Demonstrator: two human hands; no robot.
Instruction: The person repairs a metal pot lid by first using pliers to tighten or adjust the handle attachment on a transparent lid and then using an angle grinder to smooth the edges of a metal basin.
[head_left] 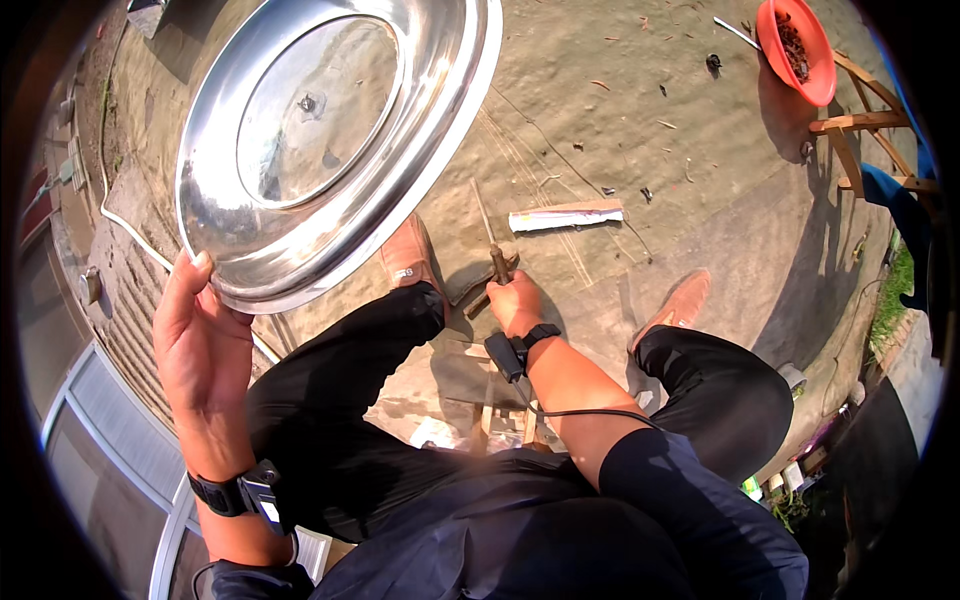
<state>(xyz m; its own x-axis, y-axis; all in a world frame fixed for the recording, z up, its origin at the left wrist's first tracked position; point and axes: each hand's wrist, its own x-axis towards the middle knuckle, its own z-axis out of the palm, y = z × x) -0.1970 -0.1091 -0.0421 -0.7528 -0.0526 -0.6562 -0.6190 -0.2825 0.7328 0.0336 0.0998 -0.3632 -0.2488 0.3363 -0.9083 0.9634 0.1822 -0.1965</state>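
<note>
Dish [330, 145], round, polished metal, broad-rimmed, sits in the upper left of my head view, raised off the ground [700, 150] and tilted, with bright reflections across its face. I log the left hand [205, 350] as gripping it at the lower-left edge, the thumb on the rim and the fingers partly hidden behind; I cannot tell how far they reach underneath. Right hand [515, 303]: closed around the brown handle of a slim tool [499, 263], whose thin shaft points away from the wearer. I note a dark brown piece [477, 304] just beside that fist; from my station I cannot tell whether it is part of the tool. Tool and dish appear apart in my view. The right hand is out between the wearer's knees, near the left shoe [408, 258]; the right shoe [683, 303] is planted farther to the right. A long white packet [566, 216] with coloured markings lies on the ground ahead of the right hand. At upper right I record a red-orange bowl [797, 50] containing brown bits, near a wooden frame [870, 123]. Each wrist carries a black strapped unit; a pale hose [128, 222] runs along the left side.
</note>
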